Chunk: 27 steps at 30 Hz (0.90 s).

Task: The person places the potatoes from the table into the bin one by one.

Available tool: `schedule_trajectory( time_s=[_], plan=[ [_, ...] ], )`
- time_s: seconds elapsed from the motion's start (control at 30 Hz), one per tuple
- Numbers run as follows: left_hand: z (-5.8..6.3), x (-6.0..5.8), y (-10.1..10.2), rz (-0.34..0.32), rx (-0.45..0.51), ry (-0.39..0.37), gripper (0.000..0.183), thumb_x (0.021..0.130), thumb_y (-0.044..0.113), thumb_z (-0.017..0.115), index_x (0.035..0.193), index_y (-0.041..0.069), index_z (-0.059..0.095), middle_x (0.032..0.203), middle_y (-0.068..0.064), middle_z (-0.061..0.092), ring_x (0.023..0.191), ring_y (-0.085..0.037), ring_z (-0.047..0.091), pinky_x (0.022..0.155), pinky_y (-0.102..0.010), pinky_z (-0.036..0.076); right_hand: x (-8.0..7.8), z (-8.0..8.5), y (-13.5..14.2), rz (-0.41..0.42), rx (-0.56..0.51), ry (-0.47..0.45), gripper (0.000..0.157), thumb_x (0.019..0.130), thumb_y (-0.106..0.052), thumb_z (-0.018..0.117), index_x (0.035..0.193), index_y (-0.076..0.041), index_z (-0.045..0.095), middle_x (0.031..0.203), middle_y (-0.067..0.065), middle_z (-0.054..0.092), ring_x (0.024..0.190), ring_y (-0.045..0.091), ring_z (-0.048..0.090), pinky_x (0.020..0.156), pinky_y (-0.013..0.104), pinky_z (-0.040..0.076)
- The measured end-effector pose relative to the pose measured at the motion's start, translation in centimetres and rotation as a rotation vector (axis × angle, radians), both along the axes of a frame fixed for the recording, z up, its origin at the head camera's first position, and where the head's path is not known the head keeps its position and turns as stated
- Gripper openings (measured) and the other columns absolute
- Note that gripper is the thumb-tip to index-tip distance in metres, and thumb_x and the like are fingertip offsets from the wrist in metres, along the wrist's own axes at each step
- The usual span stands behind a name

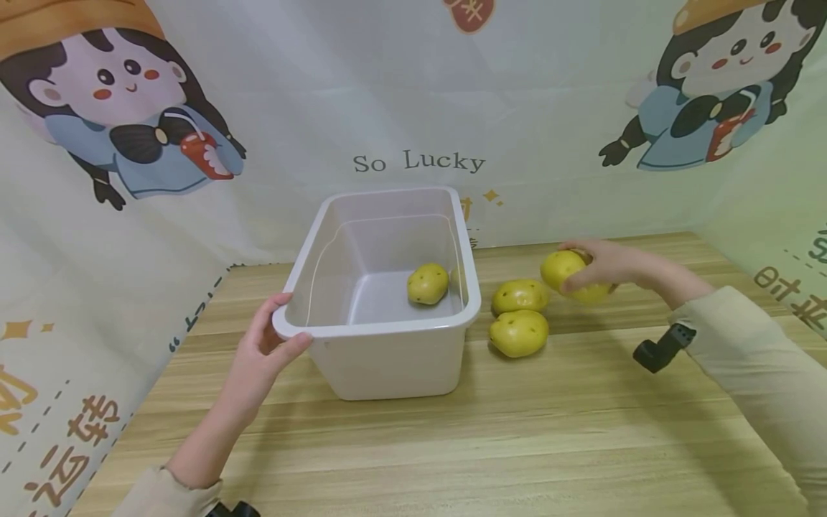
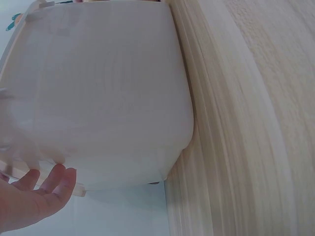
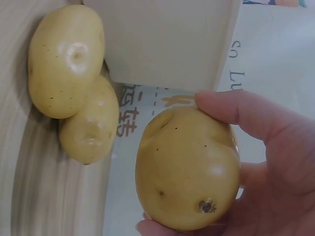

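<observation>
Pale wooden tabletop (image 1: 452, 445) fills my view. My right hand (image 1: 607, 266) grips a smooth, oval yellow potato (image 1: 568, 276) between thumb and curled fingers, above the table, long axis running roughly sideways. My left hand (image 1: 261, 355) clasps the rim of the glossy white plastic bin (image 1: 388, 359).

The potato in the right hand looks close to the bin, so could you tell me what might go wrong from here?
1. The right hand holds the potato with fingertips only; it might slip and roll across the table.
2. The left hand holds just one corner of the bin, which may shift if bumped.
3. Two loose potatoes lie beside the bin and could be knocked.
</observation>
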<state>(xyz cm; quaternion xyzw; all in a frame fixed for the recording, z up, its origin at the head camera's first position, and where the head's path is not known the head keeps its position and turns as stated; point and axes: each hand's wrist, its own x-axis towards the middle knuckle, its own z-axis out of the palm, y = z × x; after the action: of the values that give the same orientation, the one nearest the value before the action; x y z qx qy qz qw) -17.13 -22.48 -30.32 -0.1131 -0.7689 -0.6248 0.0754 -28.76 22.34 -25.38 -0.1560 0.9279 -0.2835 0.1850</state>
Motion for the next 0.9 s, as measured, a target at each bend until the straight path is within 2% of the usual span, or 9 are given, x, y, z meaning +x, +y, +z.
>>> schedule_trajectory(
  time_s=[0.27, 0.47, 0.9],
  plan=[
    [0.0, 0.0, 0.0, -0.001, 0.0, -0.003, 0.049, 0.091, 0.007, 0.054, 0.134, 0.012, 0.03, 0.133, -0.011, 0.035, 0.106, -0.01, 0.046, 0.083, -0.016, 0.045, -0.1, 1.0, -0.5, 0.016, 0.003, 0.018, 0.078, 0.082, -0.031, 0.061, 0.141, -0.002, 0.018, 0.119, 0.022, 0.041, 0.089, 0.026, 0.048, 0.062, 0.032, 0.044],
    [0.0, 0.0, 0.0, 0.004, 0.003, -0.005, 0.049, 0.09, 0.007, 0.054, 0.133, 0.012, 0.03, 0.131, -0.011, 0.036, 0.105, -0.009, 0.046, 0.083, -0.016, 0.045, -0.3, 1.9, -1.0, 0.005, 0.012, 0.01, 0.08, 0.082, -0.034, 0.062, 0.142, -0.007, 0.018, 0.124, 0.023, 0.04, 0.095, 0.029, 0.049, 0.065, 0.034, 0.045],
    [-0.1, 0.0, 0.0, 0.003, -0.006, -0.022, 0.051, 0.091, 0.008, 0.054, 0.135, 0.012, 0.028, 0.133, -0.011, 0.035, 0.107, -0.01, 0.045, 0.083, -0.016, 0.044, -0.3, 3.5, -2.3, 0.023, 0.02, 0.044, 0.078, 0.082, -0.032, 0.062, 0.142, -0.007, 0.02, 0.121, 0.023, 0.044, 0.094, 0.029, 0.05, 0.066, 0.035, 0.046]
  ],
)
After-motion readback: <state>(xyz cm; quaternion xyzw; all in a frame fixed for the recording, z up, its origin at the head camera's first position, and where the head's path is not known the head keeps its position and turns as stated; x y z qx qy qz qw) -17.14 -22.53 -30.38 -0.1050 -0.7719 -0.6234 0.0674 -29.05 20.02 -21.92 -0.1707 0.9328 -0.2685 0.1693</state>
